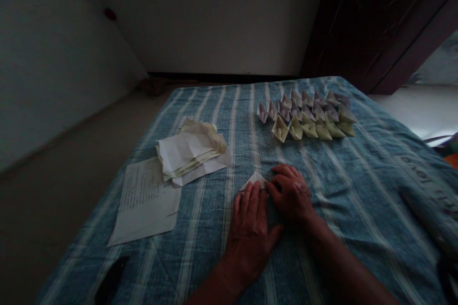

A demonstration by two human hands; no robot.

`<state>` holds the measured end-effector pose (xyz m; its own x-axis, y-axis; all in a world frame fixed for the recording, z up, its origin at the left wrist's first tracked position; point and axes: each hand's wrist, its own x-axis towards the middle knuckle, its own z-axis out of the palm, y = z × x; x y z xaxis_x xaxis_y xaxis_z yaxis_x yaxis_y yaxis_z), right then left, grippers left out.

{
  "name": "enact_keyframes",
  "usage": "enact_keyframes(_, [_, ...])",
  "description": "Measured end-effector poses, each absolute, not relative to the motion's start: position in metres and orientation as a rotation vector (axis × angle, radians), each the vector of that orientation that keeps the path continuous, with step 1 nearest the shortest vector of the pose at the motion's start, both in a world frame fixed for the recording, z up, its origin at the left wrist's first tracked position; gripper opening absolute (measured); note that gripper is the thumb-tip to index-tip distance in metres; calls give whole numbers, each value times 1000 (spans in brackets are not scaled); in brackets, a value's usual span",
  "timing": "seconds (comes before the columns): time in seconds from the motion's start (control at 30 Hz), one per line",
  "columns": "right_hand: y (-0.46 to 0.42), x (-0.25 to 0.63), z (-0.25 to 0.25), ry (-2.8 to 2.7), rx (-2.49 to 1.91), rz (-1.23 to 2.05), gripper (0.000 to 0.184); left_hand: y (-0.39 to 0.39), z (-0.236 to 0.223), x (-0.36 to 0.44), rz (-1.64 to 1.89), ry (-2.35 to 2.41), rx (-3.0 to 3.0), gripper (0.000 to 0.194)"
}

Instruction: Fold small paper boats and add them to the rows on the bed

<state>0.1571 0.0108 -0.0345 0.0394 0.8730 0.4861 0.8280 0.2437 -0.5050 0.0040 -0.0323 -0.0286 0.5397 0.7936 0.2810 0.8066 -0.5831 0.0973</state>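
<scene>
A small folded piece of white paper (255,180) lies on the blue striped cloth (343,186), mostly covered by my hands. My left hand (250,228) rests flat on it with fingers stretched out and together. My right hand (291,193) is curled beside it, its fingertips pressing on the paper's right edge. Only the paper's far corner shows.
Several folded paper boats (307,116), white and pale yellow, stand in rows at the far right. A stack of creased sheets (191,152) lies to the left, with a flat printed sheet (146,202) in front of it. A dark object (110,280) lies near the front left edge.
</scene>
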Motion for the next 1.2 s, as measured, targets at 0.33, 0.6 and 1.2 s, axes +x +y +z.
enact_keyframes(0.33, [10, 156, -33, -1741, -1584, 96, 19, -31, -28, 4, -499, -1432, -2732, 66])
enact_keyframes(0.6, [10, 157, -32, -1743, -1627, 75, 20, -30, -25, 4, -503, -1480, -2765, 68])
enact_keyframes(1.2, [12, 159, -35, -1687, -1617, 96, 18, -24, -19, 5, -542, -1507, -2776, 64])
